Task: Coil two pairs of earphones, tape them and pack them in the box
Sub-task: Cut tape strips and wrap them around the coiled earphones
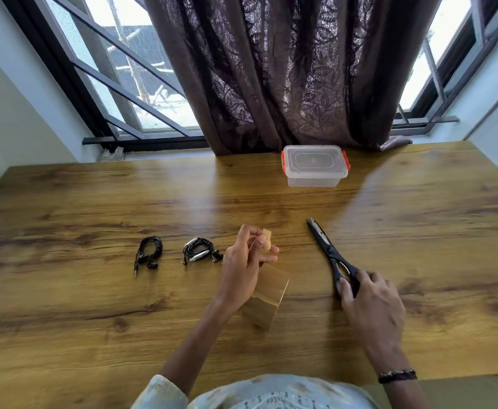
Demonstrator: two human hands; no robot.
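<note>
Your clear plastic box (pixel 315 168) sits in the upper middle of the frame, at the far edge of the tabletop (pixel 94 305) just in front of the brown curtain (pixel 271 69). Its lid is on, with two orange-red latches, one at each short end, and through the clear walls nothing can be made out inside.

You have two pairs of earphones, both coiled and lying on the tabletop left of centre. The all-black pair (pixel 149 255) is further left; the black pair with silver parts (pixel 199 250) lies just beside your left hand (pixel 243 261). The two coils are near each other but apart.

There is one pair of black scissors (pixel 331 258), right of centre, blades pointing toward the upper left.

Your left hand is raised in the middle of the frame, fingers curled, pinching a short piece of tan tape (pixel 266 239) at the fingertips. A brown tape roll (pixel 266 296) shows just beneath it, partly hidden by the wrist.

Your right hand (pixel 371 302) rests on the scissors' handles, fingers bent over them. A dark bracelet (pixel 397 375) circles that wrist.

Faint writing shows on your shirt at the bottom edge, too blurred to read.
</note>
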